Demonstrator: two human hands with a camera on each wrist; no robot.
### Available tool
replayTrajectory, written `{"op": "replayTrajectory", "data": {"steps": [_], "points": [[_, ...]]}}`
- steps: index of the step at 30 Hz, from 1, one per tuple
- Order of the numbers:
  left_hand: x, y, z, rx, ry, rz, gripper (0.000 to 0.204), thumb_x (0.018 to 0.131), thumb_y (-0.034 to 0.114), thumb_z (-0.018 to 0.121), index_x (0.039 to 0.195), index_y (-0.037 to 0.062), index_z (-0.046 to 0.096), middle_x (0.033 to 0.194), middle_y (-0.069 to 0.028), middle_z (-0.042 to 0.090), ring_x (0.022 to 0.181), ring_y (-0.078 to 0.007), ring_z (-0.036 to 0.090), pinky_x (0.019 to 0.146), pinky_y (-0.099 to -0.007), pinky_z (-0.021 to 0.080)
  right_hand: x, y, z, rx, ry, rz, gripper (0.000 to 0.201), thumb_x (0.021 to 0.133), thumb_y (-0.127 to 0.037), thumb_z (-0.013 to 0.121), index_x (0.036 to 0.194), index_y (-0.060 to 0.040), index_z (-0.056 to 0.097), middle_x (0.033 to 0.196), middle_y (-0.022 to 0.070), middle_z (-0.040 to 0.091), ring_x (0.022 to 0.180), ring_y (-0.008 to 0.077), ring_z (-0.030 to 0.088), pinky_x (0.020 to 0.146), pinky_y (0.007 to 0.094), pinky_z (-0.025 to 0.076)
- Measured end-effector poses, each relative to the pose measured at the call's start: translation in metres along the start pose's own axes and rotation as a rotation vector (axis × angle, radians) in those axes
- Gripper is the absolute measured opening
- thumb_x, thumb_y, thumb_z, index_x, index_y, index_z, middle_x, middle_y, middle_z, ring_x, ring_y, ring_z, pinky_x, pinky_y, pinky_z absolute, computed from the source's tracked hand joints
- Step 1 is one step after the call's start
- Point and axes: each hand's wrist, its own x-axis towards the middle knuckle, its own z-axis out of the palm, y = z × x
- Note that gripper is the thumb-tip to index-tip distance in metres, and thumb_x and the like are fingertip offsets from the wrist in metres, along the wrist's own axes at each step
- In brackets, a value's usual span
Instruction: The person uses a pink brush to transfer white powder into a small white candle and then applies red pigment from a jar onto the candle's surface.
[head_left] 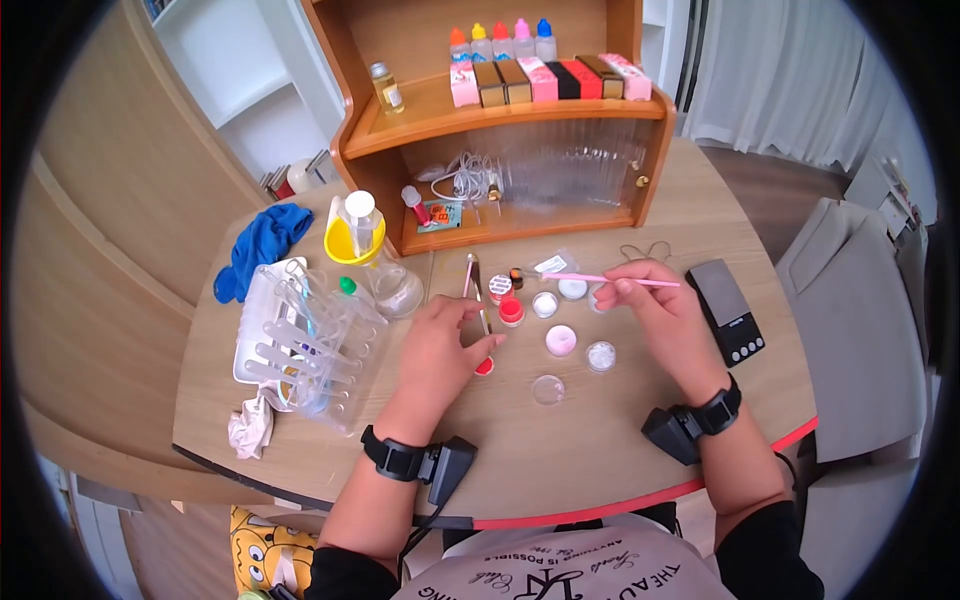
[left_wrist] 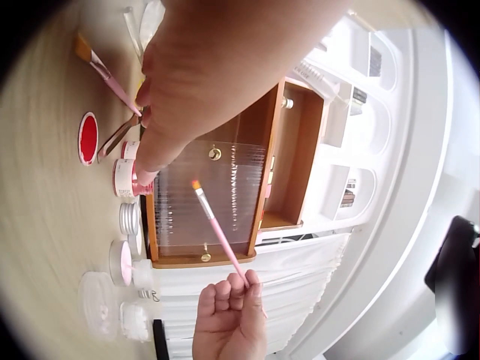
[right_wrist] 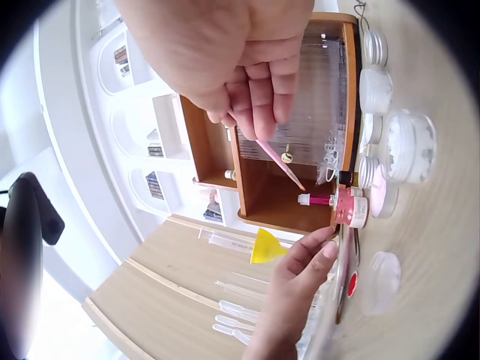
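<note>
My right hand (head_left: 660, 310) pinches the pink handle of a small paintbrush (left_wrist: 219, 231), held raised over the table with its orange-tipped bristles pointing left. Below the bristle end are an open red jar (head_left: 511, 312) and a red-and-white labelled jar (head_left: 501, 287). My left hand (head_left: 432, 350) hovers low at the left of the red jar, fingers loosely bent and thumb out, with nothing seen in its grasp. Beside its fingers lie more brushes (left_wrist: 109, 79), and a red-lined lid (left_wrist: 88, 139) sits near the thumb.
A pink-filled jar (head_left: 561, 341), white-filled jar (head_left: 544, 305), jar of white flakes (head_left: 601, 356) and clear lid (head_left: 548, 390) stand between the hands. At right lies a black scale (head_left: 728, 312). Left are a pipette rack (head_left: 330, 370) and yellow-rimmed beaker (head_left: 352, 245); behind, a wooden cabinet (head_left: 400, 125).
</note>
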Motion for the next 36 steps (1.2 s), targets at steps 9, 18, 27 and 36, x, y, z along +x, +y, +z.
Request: {"op": "replayTrajectory", "data": {"steps": [9, 18, 27, 36], "points": [[-0.008, 0.005, -0.037, 0.045, -0.144, -0.075, 0.038, 0.064, 0.016, 0.079, 0.094, 0.0017, 0.062, 0.088, -0.0108, 0.058, 0.084, -0.0270, 0.057, 0.075, -0.0339, 0.047, -0.014, 0.000, 0.008, -0.129, -0.100, -0.134, 0.013, 0.095, -0.010, 0.046, 0.096, 0.0008, 0.053, 0.087, 0.0099, 0.065, 0.086, 0.0138, 0.061, 0.077, 0.0258, 0.046], [-0.010, -0.001, -0.034, 0.029, -0.310, -0.070, 0.035, 0.061, 0.010, 0.077, 0.093, 0.0073, 0.064, 0.080, -0.0085, 0.057, 0.081, -0.0261, 0.055, 0.072, -0.0359, 0.045, -0.015, 0.008, 0.016, -0.175, -0.207, 0.037, 0.014, 0.094, -0.009, 0.044, 0.096, 0.0014, 0.053, 0.090, 0.0110, 0.065, 0.087, 0.0151, 0.061, 0.080, 0.0266, 0.045], [-0.006, -0.004, -0.027, -0.015, -0.306, -0.089, 0.026, 0.063, 0.004, 0.074, 0.087, 0.0083, 0.065, 0.078, -0.0083, 0.056, 0.075, -0.0247, 0.056, 0.065, -0.0341, 0.045, -0.014, 0.013, 0.018, -0.236, -0.239, 0.042, 0.016, 0.096, -0.012, 0.041, 0.096, 0.0006, 0.052, 0.090, 0.0119, 0.064, 0.088, 0.0155, 0.061, 0.080, 0.0277, 0.044], [-0.007, -0.006, -0.025, -0.033, -0.316, -0.092, 0.024, 0.064, 0.002, 0.072, 0.086, 0.0082, 0.065, 0.080, -0.0085, 0.056, 0.076, -0.0250, 0.056, 0.066, -0.0336, 0.046, -0.015, 0.015, 0.018, -0.227, -0.257, 0.018, 0.018, 0.096, -0.013, 0.040, 0.097, 0.0011, 0.050, 0.090, 0.0127, 0.064, 0.087, 0.0168, 0.061, 0.081, 0.0288, 0.045]]}}
